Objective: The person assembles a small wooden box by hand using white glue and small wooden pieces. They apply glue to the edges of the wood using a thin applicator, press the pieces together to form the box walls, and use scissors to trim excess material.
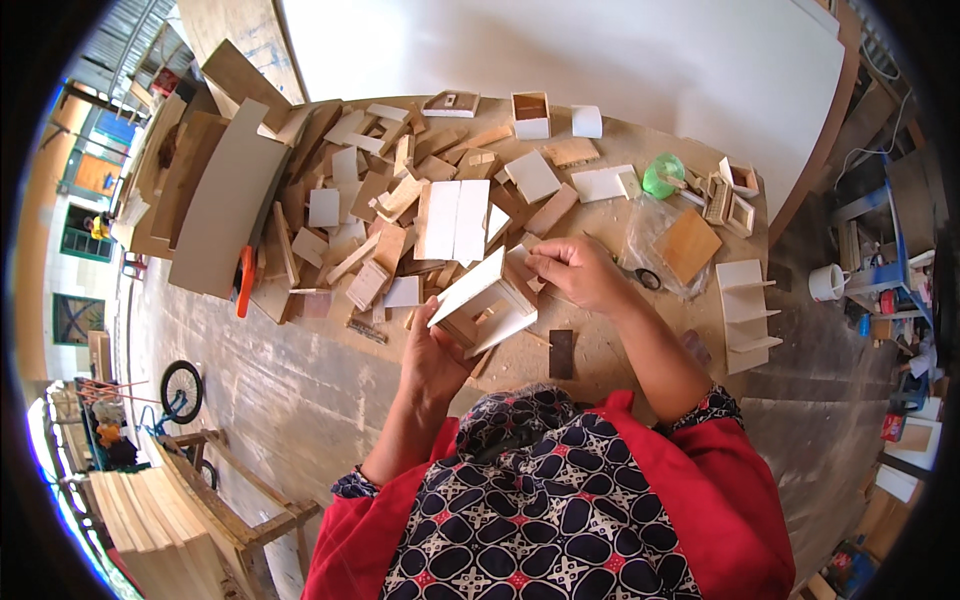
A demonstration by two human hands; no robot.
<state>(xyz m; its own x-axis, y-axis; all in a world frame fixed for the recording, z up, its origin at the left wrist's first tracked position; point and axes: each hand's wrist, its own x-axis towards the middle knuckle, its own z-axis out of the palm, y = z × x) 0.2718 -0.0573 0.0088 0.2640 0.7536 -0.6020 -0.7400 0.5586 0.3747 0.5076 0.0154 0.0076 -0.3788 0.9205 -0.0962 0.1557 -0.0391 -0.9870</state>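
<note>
My left hand (437, 358) grips a small open wooden box frame (468, 287) with white outer faces, tilted above the table's near edge. Thumb and fingers of my right hand (583, 272) are pinched together at the box's far right edge. Whatever lies between those fingertips is too small to make out. Just beyond the box lies a white panel (452, 222) on the heap of wood offcuts (373, 275). A dark flat rectangular piece (561, 355) is on the table nearer to me. Scissors with a black handle (648, 279) lie right of my right hand.
A clear plastic bag (650, 235) and a brown square board (687, 245) lie to the right, by a green plastic container (663, 175). A white shelf-like piece (745, 318) sits at the table's right edge. Boards with an orange-handled tool (245, 282) stand left. A large white panel (600, 50) rises behind.
</note>
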